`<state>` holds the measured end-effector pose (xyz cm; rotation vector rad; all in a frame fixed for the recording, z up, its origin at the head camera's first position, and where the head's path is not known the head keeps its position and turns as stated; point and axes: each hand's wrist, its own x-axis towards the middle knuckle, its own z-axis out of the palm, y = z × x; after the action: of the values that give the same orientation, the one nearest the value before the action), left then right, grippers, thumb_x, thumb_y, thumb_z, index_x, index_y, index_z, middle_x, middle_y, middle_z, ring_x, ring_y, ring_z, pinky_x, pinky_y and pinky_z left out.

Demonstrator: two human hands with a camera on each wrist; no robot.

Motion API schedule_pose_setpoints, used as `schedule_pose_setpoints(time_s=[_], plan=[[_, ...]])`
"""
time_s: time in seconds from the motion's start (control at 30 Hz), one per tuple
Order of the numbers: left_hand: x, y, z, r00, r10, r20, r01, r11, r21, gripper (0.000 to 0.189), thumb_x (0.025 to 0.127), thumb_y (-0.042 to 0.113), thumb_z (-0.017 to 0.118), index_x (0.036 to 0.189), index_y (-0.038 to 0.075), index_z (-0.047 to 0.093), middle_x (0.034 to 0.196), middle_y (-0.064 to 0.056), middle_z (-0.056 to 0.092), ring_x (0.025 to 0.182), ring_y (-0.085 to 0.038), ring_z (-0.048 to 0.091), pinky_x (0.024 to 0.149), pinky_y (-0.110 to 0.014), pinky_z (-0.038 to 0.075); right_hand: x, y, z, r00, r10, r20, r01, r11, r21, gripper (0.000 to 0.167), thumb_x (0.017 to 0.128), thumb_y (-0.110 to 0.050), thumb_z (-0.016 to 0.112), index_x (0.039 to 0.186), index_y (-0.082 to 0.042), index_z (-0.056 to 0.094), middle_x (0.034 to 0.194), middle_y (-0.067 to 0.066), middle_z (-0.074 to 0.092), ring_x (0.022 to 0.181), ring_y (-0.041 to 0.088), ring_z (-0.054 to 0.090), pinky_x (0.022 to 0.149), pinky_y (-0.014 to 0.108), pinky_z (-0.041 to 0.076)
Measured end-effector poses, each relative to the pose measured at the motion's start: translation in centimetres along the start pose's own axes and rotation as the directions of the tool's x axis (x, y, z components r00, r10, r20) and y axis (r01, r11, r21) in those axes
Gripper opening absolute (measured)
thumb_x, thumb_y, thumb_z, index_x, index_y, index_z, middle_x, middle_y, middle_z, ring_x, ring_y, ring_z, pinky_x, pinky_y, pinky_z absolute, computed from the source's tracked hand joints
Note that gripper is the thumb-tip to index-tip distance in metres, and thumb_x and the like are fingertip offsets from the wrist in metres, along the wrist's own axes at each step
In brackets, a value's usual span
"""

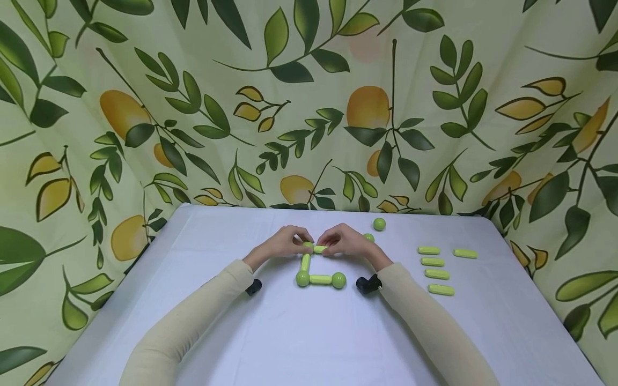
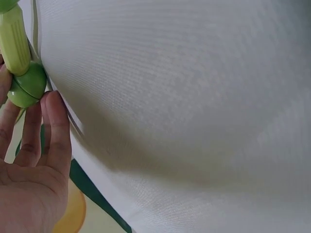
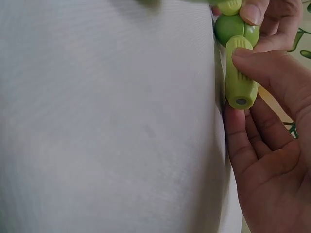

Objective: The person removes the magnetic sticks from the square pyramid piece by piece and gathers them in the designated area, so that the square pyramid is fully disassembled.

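My left hand [image 1: 288,241] pinches a green ball [image 1: 307,246] between thumb and fingers. With thumb on top and fingers beneath, my right hand [image 1: 346,240] grips a light green ribbed stick [image 3: 240,82], one end right at that ball. The stick's free end shows a small grey disc in the right wrist view. From the held ball a second stick [image 1: 306,262] runs toward the near side to a corner ball [image 1: 302,278]. There a third stick [image 1: 321,279] leads right to another ball [image 1: 339,280], so the pieces form three sides of a square.
Two loose green balls, a far one [image 1: 379,224] and one partly hidden [image 1: 369,237] behind my right hand, lie at the back. Several loose sticks [image 1: 436,274] lie on the right of the white-covered table [image 1: 270,343]. A leaf-patterned curtain [image 1: 318,161] hangs behind.
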<state>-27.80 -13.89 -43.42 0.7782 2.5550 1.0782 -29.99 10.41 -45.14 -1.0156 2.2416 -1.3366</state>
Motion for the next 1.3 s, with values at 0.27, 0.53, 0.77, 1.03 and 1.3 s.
schedule_pose_setpoints(time_s=[0.27,0.53,0.77,1.03,1.3], plan=[[0.2,0.0,0.1,1.0,0.001,0.006,-0.001,1.0,0.017,0.019,0.093,0.015,0.078,0.109,0.007,0.074,0.104,0.001,0.071,0.1,-0.019,0.066,0.088,-0.03,0.054,-0.2,0.3,-0.5,0.999,-0.004,0.039,0.004,1.0,0.006,0.02,0.086,0.004,0.077,0.106,0.002,0.075,0.094,0.006,0.072,0.083,0.017,0.061,0.076,0.027,0.052],[0.1,-0.1,0.2,1.0,0.012,0.002,-0.012,1.0,0.011,0.021,0.092,0.014,0.078,0.11,0.004,0.073,0.104,0.0,0.071,0.101,-0.02,0.066,0.088,-0.029,0.054,-1.0,0.1,-1.4,1.0,0.012,0.014,-0.012,1.0,0.004,0.019,0.085,0.001,0.077,0.104,-0.003,0.076,0.096,0.005,0.073,0.086,0.02,0.064,0.078,0.029,0.053],[0.0,0.1,0.2,1.0,0.0,0.007,0.0,1.0,0.016,0.02,0.093,0.014,0.077,0.111,0.005,0.073,0.105,-0.001,0.071,0.102,-0.021,0.065,0.09,-0.03,0.053,-2.2,-0.7,-2.6,0.999,-0.035,-0.015,0.035,0.999,0.008,0.022,0.085,0.004,0.076,0.107,0.001,0.075,0.099,0.007,0.073,0.09,0.023,0.065,0.083,0.032,0.055],[-0.1,0.2,0.4,1.0,-0.003,0.004,0.003,0.999,0.033,0.019,0.093,0.013,0.077,0.11,0.007,0.073,0.105,0.0,0.069,0.101,-0.019,0.063,0.092,-0.03,0.052,-4.2,-1.0,-4.0,0.997,-0.031,-0.076,0.03,0.999,-0.021,0.02,0.088,0.001,0.077,0.108,-0.001,0.075,0.102,0.008,0.072,0.093,0.025,0.067,0.086,0.035,0.056],[0.1,0.0,0.3,1.0,-0.012,0.003,0.012,0.999,0.038,0.02,0.093,0.012,0.077,0.112,0.007,0.073,0.107,-0.001,0.069,0.102,-0.02,0.063,0.091,-0.029,0.052,-6.1,-1.6,-5.4,0.989,-0.007,-0.148,0.004,1.0,-0.021,0.021,0.09,-0.003,0.078,0.11,-0.001,0.075,0.107,0.01,0.072,0.096,0.026,0.067,0.084,0.032,0.055]])
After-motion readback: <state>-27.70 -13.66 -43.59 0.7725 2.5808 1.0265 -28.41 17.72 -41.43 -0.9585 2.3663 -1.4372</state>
